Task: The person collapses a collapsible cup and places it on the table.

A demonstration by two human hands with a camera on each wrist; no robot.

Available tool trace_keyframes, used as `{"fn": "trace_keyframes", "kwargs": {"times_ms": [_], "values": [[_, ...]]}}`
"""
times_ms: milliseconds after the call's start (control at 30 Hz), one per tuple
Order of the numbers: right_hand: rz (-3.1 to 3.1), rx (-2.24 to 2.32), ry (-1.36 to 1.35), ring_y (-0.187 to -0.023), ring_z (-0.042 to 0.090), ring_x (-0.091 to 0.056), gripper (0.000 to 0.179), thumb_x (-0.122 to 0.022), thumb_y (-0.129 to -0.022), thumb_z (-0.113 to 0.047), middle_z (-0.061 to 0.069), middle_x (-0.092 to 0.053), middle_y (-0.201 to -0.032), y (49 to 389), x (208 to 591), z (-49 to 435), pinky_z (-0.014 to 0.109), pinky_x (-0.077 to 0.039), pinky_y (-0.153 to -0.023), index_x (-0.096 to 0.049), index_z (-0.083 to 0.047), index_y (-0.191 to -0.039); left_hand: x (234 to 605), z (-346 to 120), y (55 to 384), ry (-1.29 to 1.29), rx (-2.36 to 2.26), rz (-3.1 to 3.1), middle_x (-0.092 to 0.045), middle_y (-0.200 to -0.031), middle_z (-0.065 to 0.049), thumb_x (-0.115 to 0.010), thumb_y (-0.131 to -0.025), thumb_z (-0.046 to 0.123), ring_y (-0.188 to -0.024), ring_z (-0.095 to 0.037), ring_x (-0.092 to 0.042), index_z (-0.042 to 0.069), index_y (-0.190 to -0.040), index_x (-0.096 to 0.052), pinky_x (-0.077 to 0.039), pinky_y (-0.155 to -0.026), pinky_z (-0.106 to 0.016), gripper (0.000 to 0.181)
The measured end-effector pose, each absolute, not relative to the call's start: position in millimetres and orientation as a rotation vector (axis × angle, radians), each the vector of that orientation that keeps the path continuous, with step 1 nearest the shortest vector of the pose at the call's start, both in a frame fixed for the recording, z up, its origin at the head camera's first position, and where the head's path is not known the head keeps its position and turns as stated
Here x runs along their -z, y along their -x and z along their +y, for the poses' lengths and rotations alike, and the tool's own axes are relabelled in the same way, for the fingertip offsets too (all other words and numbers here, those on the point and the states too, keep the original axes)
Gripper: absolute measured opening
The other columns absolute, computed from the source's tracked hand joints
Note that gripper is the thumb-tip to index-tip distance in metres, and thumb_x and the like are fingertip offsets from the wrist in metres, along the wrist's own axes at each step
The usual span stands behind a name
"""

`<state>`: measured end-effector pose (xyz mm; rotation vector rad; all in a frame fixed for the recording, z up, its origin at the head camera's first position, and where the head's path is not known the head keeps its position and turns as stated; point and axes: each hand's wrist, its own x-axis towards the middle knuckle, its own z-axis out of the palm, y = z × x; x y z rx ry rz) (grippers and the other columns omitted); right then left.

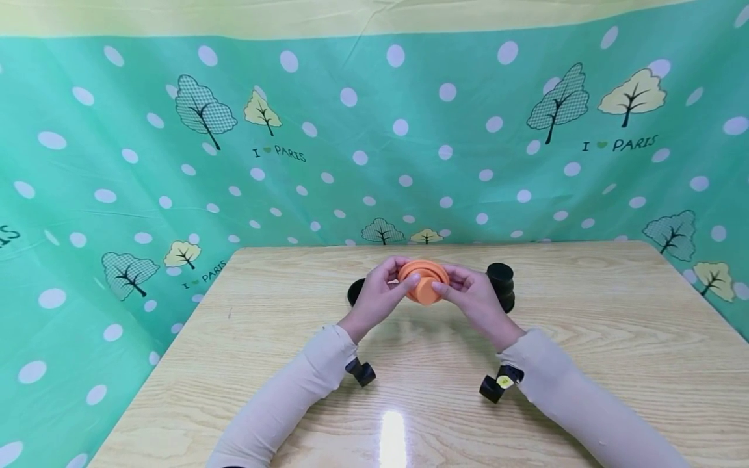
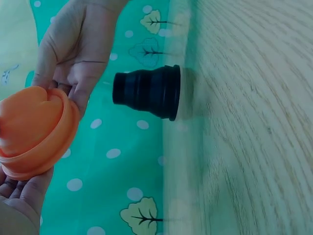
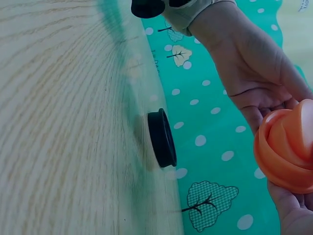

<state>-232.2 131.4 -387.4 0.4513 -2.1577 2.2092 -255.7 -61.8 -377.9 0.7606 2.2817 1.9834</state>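
Note:
Between both hands, raised above the table, is an orange collapsible cup (image 1: 425, 289), partly folded, its rings nested and its small round base turned toward me. The left hand (image 1: 379, 296) pinches it from the left, fingers at the rim and thumb on the base. On the other side, the right hand (image 1: 476, 302) grips it the same way. In the right wrist view the orange tiers (image 3: 281, 132) look bunched and slanted. Behind the right hand stands a black stepped cup (image 2: 149, 91), wide end down. A low black ring-shaped piece (image 3: 162, 138) sits behind the left hand, which partly covers it.
The wooden table (image 1: 281, 305) runs up to a green dotted cloth (image 1: 398, 143) hanging at its back and left. Black wrist-worn cameras (image 1: 361, 372) hang below both sleeves, close over the tabletop. A light glare (image 1: 393, 439) shows at the front.

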Motion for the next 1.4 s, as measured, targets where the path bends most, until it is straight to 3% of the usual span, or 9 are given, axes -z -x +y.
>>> {"fn": "trace_keyframes", "kwargs": {"times_ms": [300, 633, 1033, 1400], "values": [[-2.189, -2.18, -0.479, -0.092, 0.012, -0.066, 0.041, -0.069, -0.087, -0.015, 0.006, -0.068, -0.105, 231, 386, 132, 0.027, -0.055, -0.079, -0.058, 0.006, -0.12, 382, -63, 255, -0.843, -1.995, 2.369, -0.064, -0.1, -0.013, -0.062, -0.092, 0.019, -0.087, -0.015, -0.062, 0.001, -0.113, -0.06, -0.056, -0.073, -0.029, 0.027], [-2.34, -2.056, -0.472, -0.098, 0.013, -0.063, 0.042, -0.074, -0.083, -0.019, 0.013, -0.064, -0.113, 234, 385, 133, 0.024, -0.053, -0.082, -0.06, 0.0, -0.118, 383, -67, 256, -0.82, -1.917, 2.392, -0.064, -0.118, -0.014, -0.061, -0.092, 0.017, -0.096, -0.022, -0.065, 0.003, -0.126, -0.059, -0.055, -0.077, -0.027, 0.037], [-2.442, -1.936, -0.597, -0.102, 0.022, -0.064, 0.038, -0.073, -0.084, -0.019, 0.013, -0.063, -0.117, 235, 382, 130, 0.027, -0.054, -0.08, -0.063, -0.004, -0.117, 383, -68, 255, -0.901, -1.824, 2.418, -0.066, -0.115, -0.01, -0.064, -0.09, 0.022, -0.095, -0.016, -0.066, 0.006, -0.126, -0.061, -0.055, -0.077, -0.026, 0.039], [-2.298, -2.02, -0.436, -0.097, 0.011, -0.062, 0.043, -0.073, -0.084, -0.021, 0.012, -0.065, -0.112, 234, 381, 131, 0.022, -0.052, -0.082, -0.06, -0.001, -0.119, 372, -69, 254, -0.695, -1.882, 2.363, -0.06, -0.124, -0.015, -0.056, -0.096, 0.016, -0.111, -0.024, -0.059, 0.002, -0.133, -0.051, -0.048, -0.093, -0.028, 0.04]]}}
